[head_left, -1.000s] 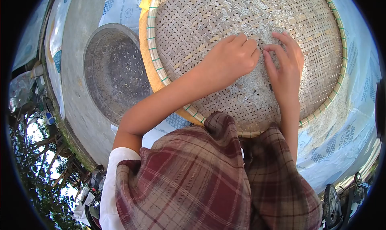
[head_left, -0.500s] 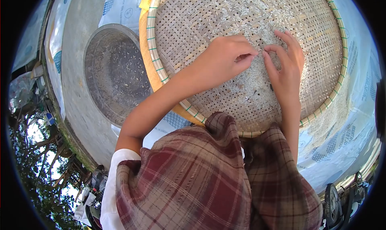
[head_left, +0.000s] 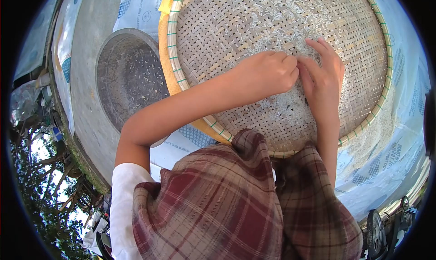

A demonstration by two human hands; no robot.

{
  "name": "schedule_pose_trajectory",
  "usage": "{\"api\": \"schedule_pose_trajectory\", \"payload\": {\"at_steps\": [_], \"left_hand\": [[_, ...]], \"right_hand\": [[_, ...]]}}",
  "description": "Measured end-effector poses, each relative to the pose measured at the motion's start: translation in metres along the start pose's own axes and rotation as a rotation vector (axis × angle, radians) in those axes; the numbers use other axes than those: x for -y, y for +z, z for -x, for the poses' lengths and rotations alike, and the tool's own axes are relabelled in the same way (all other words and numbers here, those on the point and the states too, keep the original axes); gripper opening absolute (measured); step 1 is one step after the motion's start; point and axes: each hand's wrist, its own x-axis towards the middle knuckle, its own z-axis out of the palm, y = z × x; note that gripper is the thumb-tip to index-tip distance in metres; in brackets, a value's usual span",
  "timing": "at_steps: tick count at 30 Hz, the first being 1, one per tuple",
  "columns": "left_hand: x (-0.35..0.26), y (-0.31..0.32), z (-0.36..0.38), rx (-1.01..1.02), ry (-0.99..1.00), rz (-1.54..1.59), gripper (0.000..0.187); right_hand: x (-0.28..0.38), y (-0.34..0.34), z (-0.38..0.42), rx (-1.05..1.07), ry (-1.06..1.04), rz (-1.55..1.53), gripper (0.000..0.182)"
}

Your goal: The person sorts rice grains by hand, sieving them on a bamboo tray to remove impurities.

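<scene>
A round woven bamboo tray (head_left: 199,42) rests in front of my knees, with pale rice grains (head_left: 277,103) scattered over its weave. Above the middle of it, my left hand (head_left: 272,73) is closed with the knuckles up. Its fingertips are hidden, so anything inside cannot be made out. My right hand (head_left: 324,80) meets it at the fingers. Thumb and index finger of the right hand come together against the left hand, while the other visible fingers reach outward. Whatever lies in that pinch is too small or hidden to name. A few dark specks (head_left: 290,107) lie among the grains below.
Left of the tray stands a dark round basin (head_left: 131,82) with some grains in it. Yellow material (head_left: 166,46) shows beneath the tray's left edge. Printed sacking (head_left: 386,169) covers the ground, with more grain (head_left: 370,137) heaped at right. A wheel (head_left: 375,232) is at lower right.
My left hand has turned so its knuckles face up, and it has moved against the right hand's fingertips. The left elbow has swung outward. My right hand stays nearly in place.
</scene>
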Motion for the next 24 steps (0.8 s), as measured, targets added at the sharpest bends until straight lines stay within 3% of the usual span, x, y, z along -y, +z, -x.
{"api": "schedule_pose_trajectory", "payload": {"at_steps": [2,6,8,9,11,18,21,23,24], "left_hand": [[0.003,-0.003,0.006,0.004,-0.213,0.282,0.007],[0.005,-0.002,0.015,-0.105,-0.294,0.531,0.010],[0.006,-0.009,0.014,-0.080,-0.522,0.930,0.013],[0.006,-0.012,0.014,-0.081,-0.521,0.931,0.013],[0.007,-0.017,0.015,-0.025,-0.853,1.532,0.012],[0.009,-0.038,0.037,-0.283,-1.015,1.860,0.010],[0.009,-0.050,0.068,-0.443,-1.089,1.851,0.010],[0.009,-0.059,0.092,-0.703,-1.126,1.887,0.011],[0.008,-0.063,0.104,-0.703,-1.126,1.887,0.011]], "right_hand": [[0.000,0.001,0.000,0.001,-0.003,-0.001,0.013],[0.000,0.001,0.001,0.000,-0.009,-0.027,0.013],[0.000,0.002,0.000,0.006,-0.011,-0.033,0.013],[-0.001,0.002,0.000,0.003,-0.016,-0.037,0.013],[-0.001,0.002,0.000,0.000,-0.021,-0.041,0.013],[-0.001,0.002,0.000,0.000,-0.010,-0.066,0.010],[-0.002,0.002,0.000,0.001,-0.009,-0.080,0.009],[-0.001,0.003,0.000,0.007,-0.004,-0.087,0.009],[-0.001,0.004,0.000,0.004,0.002,-0.091,0.009]]}}
